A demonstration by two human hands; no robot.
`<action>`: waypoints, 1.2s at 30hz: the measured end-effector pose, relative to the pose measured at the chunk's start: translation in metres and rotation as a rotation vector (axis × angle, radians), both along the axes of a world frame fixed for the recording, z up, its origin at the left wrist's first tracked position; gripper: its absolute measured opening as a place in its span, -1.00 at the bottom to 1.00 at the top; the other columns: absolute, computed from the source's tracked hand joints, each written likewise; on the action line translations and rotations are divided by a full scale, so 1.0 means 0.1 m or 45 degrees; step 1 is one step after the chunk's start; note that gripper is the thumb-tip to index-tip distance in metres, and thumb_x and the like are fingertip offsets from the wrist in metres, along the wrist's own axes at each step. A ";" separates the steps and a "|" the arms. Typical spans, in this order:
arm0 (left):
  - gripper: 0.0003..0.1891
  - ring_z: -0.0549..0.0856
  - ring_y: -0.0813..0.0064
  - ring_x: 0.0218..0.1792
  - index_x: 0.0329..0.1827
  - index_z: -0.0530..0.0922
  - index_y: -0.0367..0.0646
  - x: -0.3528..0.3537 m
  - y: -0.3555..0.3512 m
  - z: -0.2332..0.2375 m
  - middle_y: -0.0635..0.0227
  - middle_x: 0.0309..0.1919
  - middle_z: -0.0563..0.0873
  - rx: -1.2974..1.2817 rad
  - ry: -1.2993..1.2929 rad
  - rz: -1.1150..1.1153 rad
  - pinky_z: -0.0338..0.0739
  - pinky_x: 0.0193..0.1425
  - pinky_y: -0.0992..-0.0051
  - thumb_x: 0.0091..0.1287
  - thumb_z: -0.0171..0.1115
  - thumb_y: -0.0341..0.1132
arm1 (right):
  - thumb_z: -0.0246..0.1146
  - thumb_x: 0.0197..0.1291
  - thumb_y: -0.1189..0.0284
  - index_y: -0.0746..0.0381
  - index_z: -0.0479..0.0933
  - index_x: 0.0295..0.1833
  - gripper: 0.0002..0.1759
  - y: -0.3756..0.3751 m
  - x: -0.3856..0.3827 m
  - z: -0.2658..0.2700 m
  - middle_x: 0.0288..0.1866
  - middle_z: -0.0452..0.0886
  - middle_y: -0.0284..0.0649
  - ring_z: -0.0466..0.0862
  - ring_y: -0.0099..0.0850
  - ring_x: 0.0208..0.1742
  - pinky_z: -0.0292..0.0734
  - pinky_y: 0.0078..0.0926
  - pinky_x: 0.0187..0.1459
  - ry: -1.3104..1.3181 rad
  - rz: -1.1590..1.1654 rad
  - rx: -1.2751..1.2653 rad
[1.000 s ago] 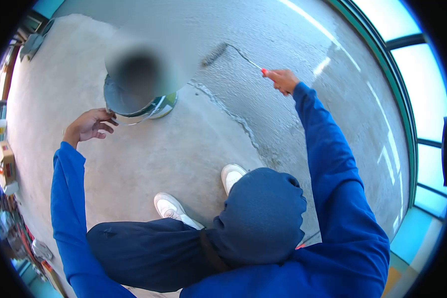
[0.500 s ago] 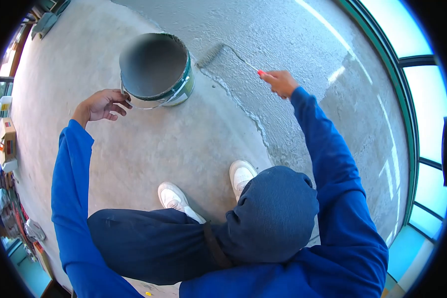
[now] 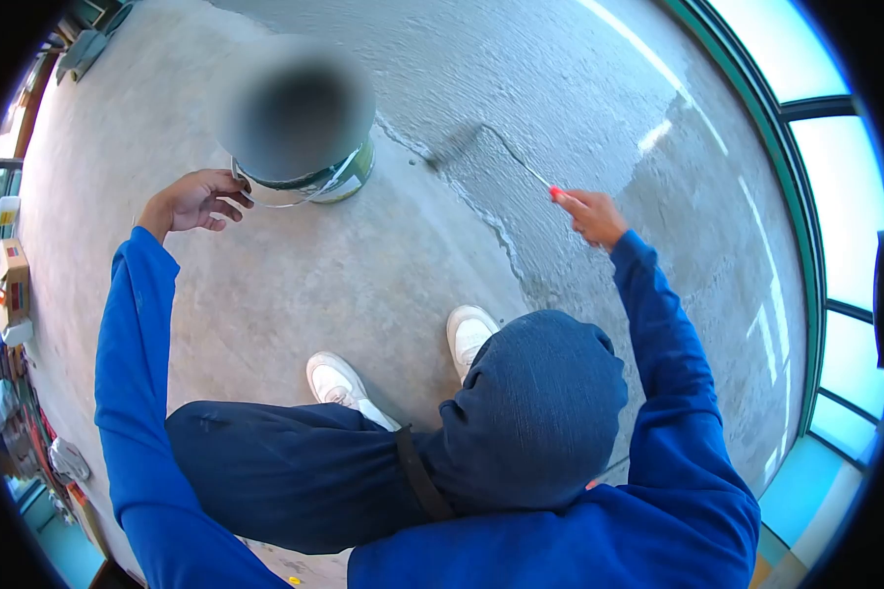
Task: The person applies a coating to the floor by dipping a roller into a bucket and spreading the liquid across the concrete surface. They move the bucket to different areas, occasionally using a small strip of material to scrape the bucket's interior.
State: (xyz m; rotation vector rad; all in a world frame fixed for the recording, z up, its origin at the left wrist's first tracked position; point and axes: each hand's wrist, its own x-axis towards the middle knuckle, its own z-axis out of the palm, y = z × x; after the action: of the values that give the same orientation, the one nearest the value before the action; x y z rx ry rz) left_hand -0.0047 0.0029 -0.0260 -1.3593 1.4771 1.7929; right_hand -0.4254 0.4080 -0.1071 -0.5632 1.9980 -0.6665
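One bucket (image 3: 342, 181), partly blurred, roller head (image 3: 453, 147) indistinct

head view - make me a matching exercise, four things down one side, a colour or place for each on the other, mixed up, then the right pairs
1. roller handle
2. bucket
3. shoes
4. trousers

A. white
B. beside the fingers of the left hand
C. dark blue
D. red, gripped in the right hand

Pairs: 1-D, 2-B, 3-A, 4-C
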 end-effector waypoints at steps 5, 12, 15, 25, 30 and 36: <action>-0.82 0.63 0.53 -0.22 -0.09 0.54 0.00 0.00 0.01 0.00 0.41 -0.16 0.66 -0.012 -0.016 0.022 0.44 -0.22 0.46 0.38 0.13 -0.16 | 0.21 0.29 0.00 0.16 0.63 0.12 -0.49 -0.49 0.14 -0.14 -0.63 0.44 -0.34 0.38 -0.59 -0.71 0.25 -0.52 -0.71 0.084 0.038 -0.058; -0.82 0.63 0.52 -0.22 -0.08 0.53 0.03 0.02 -0.04 -0.06 0.41 -0.14 0.66 0.045 0.001 0.012 0.44 -0.20 0.43 0.38 0.12 -0.13 | 0.19 0.31 0.04 0.19 0.64 0.08 -0.52 0.73 0.11 -0.04 -0.60 0.45 -0.36 0.43 -0.61 -0.59 0.32 -0.49 -0.58 0.221 0.079 0.003; -0.80 0.62 0.52 -0.21 -0.06 0.51 0.02 0.02 -0.05 -0.11 0.41 -0.12 0.65 0.006 -0.014 -0.019 0.44 -0.19 0.41 0.38 0.12 -0.13 | 0.21 0.31 0.13 0.23 0.64 0.05 -0.59 1.47 0.21 -0.02 -0.57 0.47 -0.36 0.46 -0.61 -0.55 0.36 -0.51 -0.50 0.252 -0.006 -0.044; -0.77 0.62 0.50 -0.20 -0.01 0.51 -0.01 -0.04 -0.01 -0.08 0.38 -0.10 0.63 0.009 -0.021 -0.002 0.46 -0.23 0.46 0.35 0.11 -0.16 | 0.21 0.33 0.18 0.26 0.62 0.05 -0.61 2.60 0.61 0.44 -0.51 0.48 -0.40 0.41 -0.62 -0.55 0.34 -0.54 -0.49 -0.002 -0.388 0.174; -0.75 0.62 0.49 -0.19 0.01 0.51 0.00 -0.06 0.02 -0.05 0.39 -0.11 0.63 -0.008 -0.027 0.002 0.47 -0.23 0.46 0.36 0.12 -0.14 | 0.20 0.33 0.15 0.23 0.62 0.07 -0.60 2.08 0.67 0.16 -0.48 0.55 -0.33 0.50 -0.55 -0.51 0.41 -0.47 -0.43 0.176 -0.258 0.055; -0.74 0.60 0.51 -0.18 0.01 0.52 0.00 -0.04 0.03 0.00 0.39 -0.10 0.64 -0.014 -0.017 -0.008 0.47 -0.22 0.47 0.37 0.12 -0.12 | 0.21 0.33 0.12 0.26 0.61 0.06 -0.56 1.13 0.41 -0.03 -0.43 0.57 -0.25 0.52 -0.49 -0.40 0.42 -0.41 -0.32 0.389 -0.071 -0.099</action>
State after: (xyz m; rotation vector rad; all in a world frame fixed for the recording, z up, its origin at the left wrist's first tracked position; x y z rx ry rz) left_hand -0.0089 0.0058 -0.0256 -1.3675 1.4848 1.7709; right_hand -0.3846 0.5215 -0.1104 -0.6910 2.2862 -0.7296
